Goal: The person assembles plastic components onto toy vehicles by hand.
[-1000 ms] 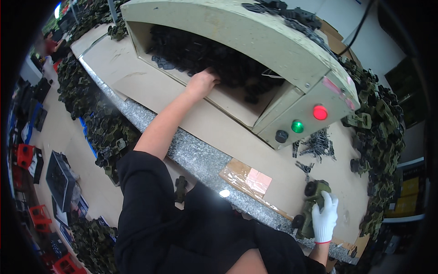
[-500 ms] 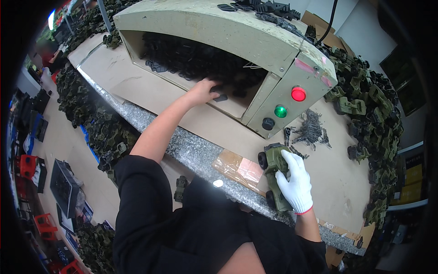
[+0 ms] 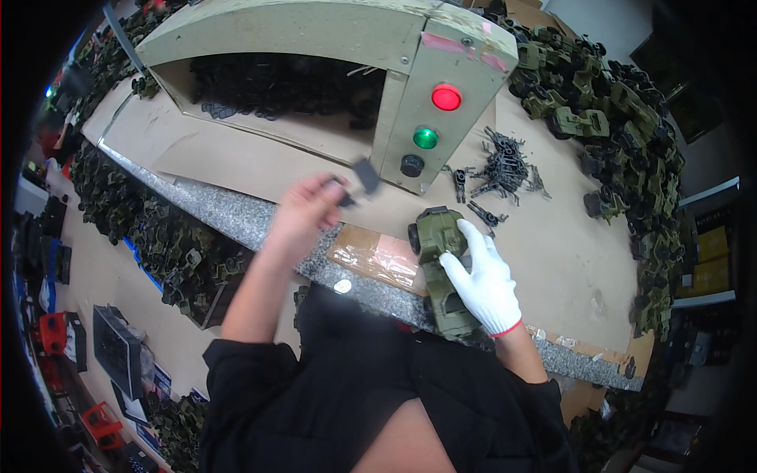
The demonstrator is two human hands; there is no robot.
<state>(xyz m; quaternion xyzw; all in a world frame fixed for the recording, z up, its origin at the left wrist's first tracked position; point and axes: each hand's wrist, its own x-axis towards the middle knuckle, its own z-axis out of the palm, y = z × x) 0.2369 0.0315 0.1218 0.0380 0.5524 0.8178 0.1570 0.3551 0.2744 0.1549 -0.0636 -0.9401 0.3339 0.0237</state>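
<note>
Gloved right hand point(image 3: 482, 277) wrapped round olive toy armoured truck point(image 3: 441, 268) at the near bench edge, long axis near-to-far, front wheels far, bare left hand point(image 3: 303, 211) pinching small dark plastic part point(image 3: 364, 176), blurry, left of the truck.

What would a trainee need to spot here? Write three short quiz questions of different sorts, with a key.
1. True or false: the right hand, in a white glove, grips a green toy truck at the edge of the bench.
2. Which lamp on the machine's panel sits higher? A) the red lamp B) the green lamp
3. Fill in: the bare left hand holds a small dark ____.

Key
1. True
2. A
3. Part; it is too blurred to tell more. A pile of dark parts lies beside the panel.
</note>
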